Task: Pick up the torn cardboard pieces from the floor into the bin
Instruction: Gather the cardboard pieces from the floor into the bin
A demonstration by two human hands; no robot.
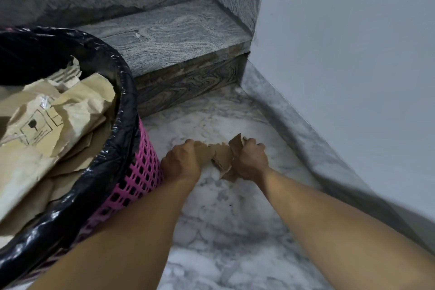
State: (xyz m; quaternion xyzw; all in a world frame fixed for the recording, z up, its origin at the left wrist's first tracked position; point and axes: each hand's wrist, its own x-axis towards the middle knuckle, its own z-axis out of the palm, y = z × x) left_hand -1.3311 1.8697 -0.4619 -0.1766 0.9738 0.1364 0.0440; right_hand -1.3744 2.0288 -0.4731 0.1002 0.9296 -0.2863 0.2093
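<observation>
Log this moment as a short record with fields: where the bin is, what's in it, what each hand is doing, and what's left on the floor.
setting: marble floor at the foot of a stone step
bin: pink basket with black liner, left of the hands
bin contents: crumpled cardboard, piled near the rim
left hand: closed on the left end of the brown scraps
right hand: closed on their right end
scraps: low over the floor; whether touching it, unclear
other loose scraps: none in view

Indoor home stairwell: white marble floor (pixel 235 219), grey granite stair step (pixel 174 40) at 12 o'clock, plain painted wall (pixel 353 42) at 2 o'clock.
</observation>
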